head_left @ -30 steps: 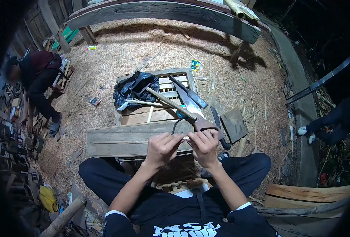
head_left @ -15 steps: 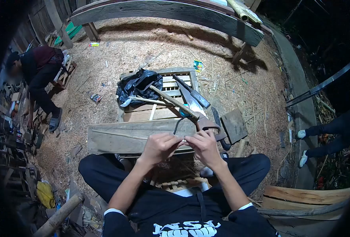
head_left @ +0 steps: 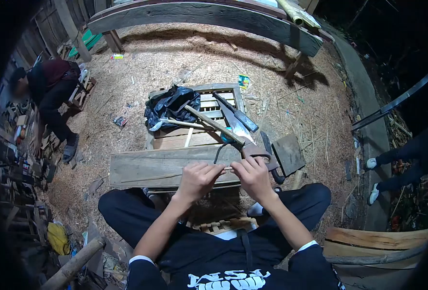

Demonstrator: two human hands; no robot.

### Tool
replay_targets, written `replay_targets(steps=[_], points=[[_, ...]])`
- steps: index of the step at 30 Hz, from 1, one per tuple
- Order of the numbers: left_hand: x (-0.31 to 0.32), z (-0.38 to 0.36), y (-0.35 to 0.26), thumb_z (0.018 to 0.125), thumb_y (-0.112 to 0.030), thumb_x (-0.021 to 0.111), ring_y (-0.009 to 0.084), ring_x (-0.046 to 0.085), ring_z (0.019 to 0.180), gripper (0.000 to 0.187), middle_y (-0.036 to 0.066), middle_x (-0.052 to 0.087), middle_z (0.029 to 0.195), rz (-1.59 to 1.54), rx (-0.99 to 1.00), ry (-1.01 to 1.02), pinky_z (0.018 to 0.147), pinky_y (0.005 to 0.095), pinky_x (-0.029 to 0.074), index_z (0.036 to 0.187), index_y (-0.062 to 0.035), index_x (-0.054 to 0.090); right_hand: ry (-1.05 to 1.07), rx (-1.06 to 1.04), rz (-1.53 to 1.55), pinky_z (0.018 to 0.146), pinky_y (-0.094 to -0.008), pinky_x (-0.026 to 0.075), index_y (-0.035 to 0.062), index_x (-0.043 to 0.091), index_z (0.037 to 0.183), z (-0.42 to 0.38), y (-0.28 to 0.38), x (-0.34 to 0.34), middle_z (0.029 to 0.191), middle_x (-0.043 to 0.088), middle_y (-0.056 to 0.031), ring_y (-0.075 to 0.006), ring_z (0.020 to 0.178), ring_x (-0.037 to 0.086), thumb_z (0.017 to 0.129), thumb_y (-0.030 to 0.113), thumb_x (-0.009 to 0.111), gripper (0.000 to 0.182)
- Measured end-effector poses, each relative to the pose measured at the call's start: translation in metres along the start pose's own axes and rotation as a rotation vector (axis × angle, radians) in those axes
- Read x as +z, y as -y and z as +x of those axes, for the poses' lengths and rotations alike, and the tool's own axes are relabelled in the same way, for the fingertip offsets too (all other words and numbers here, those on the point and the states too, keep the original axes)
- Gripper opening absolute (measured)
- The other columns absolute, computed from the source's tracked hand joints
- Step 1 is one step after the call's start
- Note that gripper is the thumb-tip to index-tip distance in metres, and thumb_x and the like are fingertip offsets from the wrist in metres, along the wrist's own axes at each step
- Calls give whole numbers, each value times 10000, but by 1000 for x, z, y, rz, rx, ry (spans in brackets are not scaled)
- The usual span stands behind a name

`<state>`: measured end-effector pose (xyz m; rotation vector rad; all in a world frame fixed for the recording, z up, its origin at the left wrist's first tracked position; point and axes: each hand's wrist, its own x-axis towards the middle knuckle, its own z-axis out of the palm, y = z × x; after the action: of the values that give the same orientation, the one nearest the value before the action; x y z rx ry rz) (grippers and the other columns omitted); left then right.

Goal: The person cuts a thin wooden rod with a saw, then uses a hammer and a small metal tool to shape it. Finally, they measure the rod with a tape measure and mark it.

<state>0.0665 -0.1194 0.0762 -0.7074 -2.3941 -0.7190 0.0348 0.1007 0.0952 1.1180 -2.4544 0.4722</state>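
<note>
My left hand (head_left: 198,180) and my right hand (head_left: 253,177) are close together above the near edge of a wooden board (head_left: 149,162). Both are closed, pinching a thin, pale wooden strip (head_left: 151,178) that looks like split bamboo. A short bit of it shows between my fingertips, and its long end runs out leftward over the board. Just beyond my right hand lies a brown sheath-like piece (head_left: 255,151) with a dark curved strap. A saw (head_left: 237,116) and a long wooden handle (head_left: 213,123) rest on the slatted low table behind.
A black plastic bag (head_left: 170,107) lies on the slatted table (head_left: 238,96). A flat dark slab (head_left: 289,153) is at its right. Across the back runs a heavy beam bench (head_left: 199,19). One person (head_left: 54,92) bends down at the left; another person's legs (head_left: 397,166) show at the right.
The strip's left end has swung down toward me, from the middle of the board to its near edge. My hands have moved slightly apart, still gripping it.
</note>
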Motion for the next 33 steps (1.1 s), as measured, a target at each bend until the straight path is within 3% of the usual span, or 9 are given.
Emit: replay_targets(steps=[2,8,17,26,30,33], points=[[-1,2,-5,891,-210,761,211,645,648,148,27,674,730,19,-89,9,569,378,483,1013,-129,754,-89,79,-28,769,-391,421,118,697,1029,-3,2,7,824,626,-26,-216,794,615,914,200,714,142],[-4,7,-9,853,-180,802,240,657,645,164,45,704,765,14,-143,-31,567,386,482,985,-101,743,-152,273,-22,797,-392,329,151,699,1031,5,23,13,786,616,-5,-196,731,613,907,182,723,130],[-6,4,2,871,-211,786,226,642,653,158,27,672,737,88,-178,-72,571,386,468,990,-117,745,-202,442,21,828,-430,298,158,690,1084,16,44,35,870,653,-18,-214,788,645,857,45,681,253],[7,-6,2,879,-190,770,235,629,667,161,36,681,776,99,-187,-99,576,380,455,1020,-117,749,-241,535,7,857,-413,311,132,710,1065,9,52,50,933,706,-20,-228,829,637,843,18,685,250],[-5,-1,16,872,-197,782,236,645,738,196,43,692,825,117,-117,-73,605,380,468,1046,-113,748,-77,508,77,832,-413,348,113,709,1065,10,46,34,965,710,-38,-238,857,629,867,51,710,207],[-12,-3,18,893,-206,764,239,653,790,194,43,676,889,-3,-82,-13,652,401,497,1058,-107,745,46,264,118,802,-429,418,68,692,1071,14,28,17,989,682,-79,-256,932,616,908,139,727,182]])
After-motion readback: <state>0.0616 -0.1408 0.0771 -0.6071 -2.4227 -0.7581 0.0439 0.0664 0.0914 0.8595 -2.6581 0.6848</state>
